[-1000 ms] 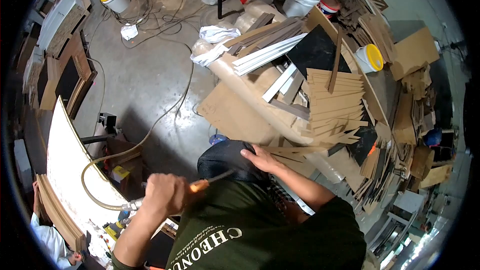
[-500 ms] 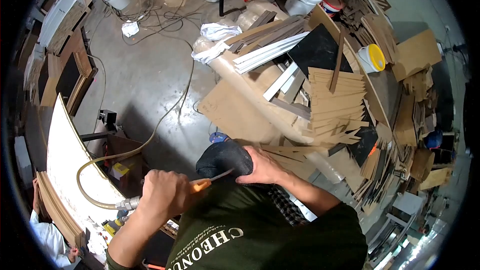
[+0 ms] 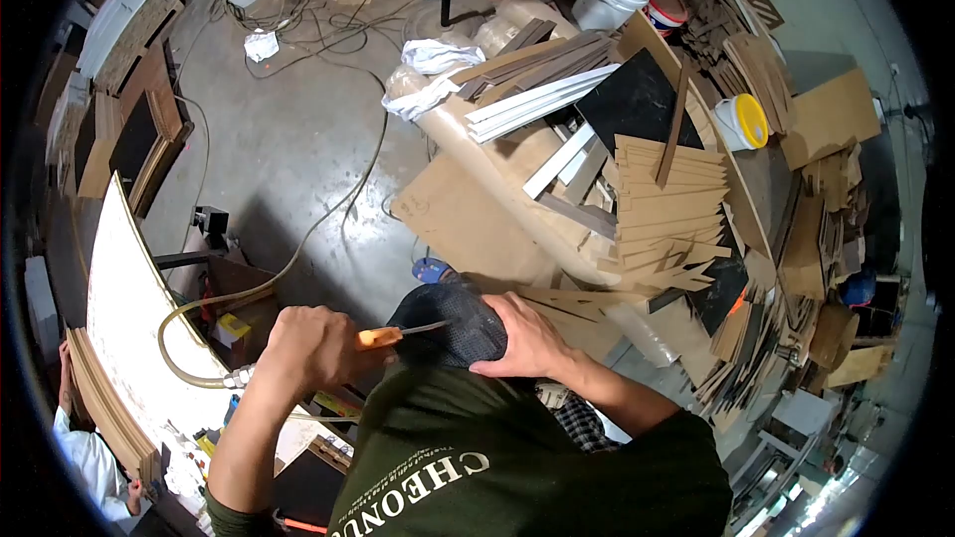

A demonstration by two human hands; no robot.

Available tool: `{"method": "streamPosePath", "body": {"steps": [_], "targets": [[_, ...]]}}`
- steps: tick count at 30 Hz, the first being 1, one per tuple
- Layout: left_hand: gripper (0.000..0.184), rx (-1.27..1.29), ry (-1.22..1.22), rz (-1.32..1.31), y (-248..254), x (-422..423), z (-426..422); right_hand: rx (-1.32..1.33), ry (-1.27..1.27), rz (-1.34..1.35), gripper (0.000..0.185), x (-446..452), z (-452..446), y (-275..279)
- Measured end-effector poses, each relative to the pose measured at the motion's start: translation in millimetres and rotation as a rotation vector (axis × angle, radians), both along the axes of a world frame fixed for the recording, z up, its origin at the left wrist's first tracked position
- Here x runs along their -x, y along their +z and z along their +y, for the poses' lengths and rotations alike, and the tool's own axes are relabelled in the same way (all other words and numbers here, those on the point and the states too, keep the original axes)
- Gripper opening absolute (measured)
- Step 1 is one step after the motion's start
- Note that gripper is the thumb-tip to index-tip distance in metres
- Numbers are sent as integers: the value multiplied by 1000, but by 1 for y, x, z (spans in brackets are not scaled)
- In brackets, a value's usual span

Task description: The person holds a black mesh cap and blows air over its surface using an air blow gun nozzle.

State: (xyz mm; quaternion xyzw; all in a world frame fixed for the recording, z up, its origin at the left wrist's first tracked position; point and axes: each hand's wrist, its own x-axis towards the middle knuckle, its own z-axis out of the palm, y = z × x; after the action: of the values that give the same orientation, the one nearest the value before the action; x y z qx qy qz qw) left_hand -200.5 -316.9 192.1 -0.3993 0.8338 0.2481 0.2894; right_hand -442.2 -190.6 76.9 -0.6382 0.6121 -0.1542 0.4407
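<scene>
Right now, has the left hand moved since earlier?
Yes, the left hand has moved slightly up and left in view, nearer the top of the white board.

We've 1 air gun [image 3: 378,338] in our L hand [image 3: 308,348]: orange body, approx. level, thin metal nozzle [image 3: 424,327] aimed R, tip over the mesh piece [image 3: 453,338]; can't tell if touching. Behind our fist, a metal coupling [image 3: 240,377] joins its tan hose [image 3: 165,338], which loops L, then fwd. Mesh piece: blk, rounded, cap-like; our R hand [image 3: 529,338] grips its R edge. No. of items held: 2, i.e. 1 per hand.
</scene>
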Motion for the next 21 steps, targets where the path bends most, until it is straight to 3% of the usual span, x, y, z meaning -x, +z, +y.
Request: {"method": "streamPosePath", "body": {"steps": [5,7,13,18,21], "targets": [[64,-259,96,-201,10,7,-3,54,-3,-39,83,2,4,2],[66,-266,39,-82,7,1,7,84,2,-46,82,4,4,2],[61,-132,-2,-38,13,2,13,120,22,-103,76,10,-2,5],[58,-46,-18,12,24,8,17,105,14,-229,53,22,-6,-5],[56,16,-45,45,22,15,17,5,15,-264,50,25,-11,-3]]}}
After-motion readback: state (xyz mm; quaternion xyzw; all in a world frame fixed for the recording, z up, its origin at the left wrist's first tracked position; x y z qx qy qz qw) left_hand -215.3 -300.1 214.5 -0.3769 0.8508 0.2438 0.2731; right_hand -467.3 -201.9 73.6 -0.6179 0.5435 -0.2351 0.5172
